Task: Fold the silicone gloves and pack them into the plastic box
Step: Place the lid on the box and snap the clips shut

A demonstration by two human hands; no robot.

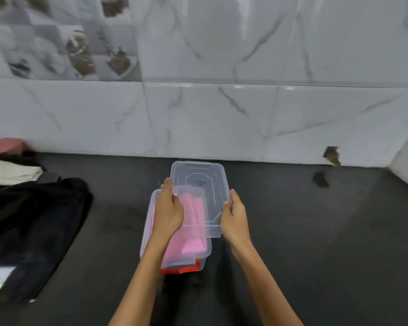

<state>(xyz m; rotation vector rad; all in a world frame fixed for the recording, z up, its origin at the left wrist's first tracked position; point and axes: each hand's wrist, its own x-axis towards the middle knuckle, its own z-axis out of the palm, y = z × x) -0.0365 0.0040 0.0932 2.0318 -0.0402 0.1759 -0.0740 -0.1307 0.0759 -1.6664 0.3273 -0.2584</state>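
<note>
With the pink gloves (193,222) packed, my left hand (169,212) and right hand (233,222) grip the lid (203,184); next I'd seat it squarely on the box (149,231) beneath them.

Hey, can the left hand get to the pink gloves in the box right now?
Probably not: the left hand and right hand both hold the clear lid, which covers much of the pink gloves in the box.

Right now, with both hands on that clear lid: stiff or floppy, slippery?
The clear lid looks thin and probably light, likely flexing a little. It keeps its flat shape between the left hand and right hand, so fairly stiff. Its glossy plastic may be slippery.
</note>
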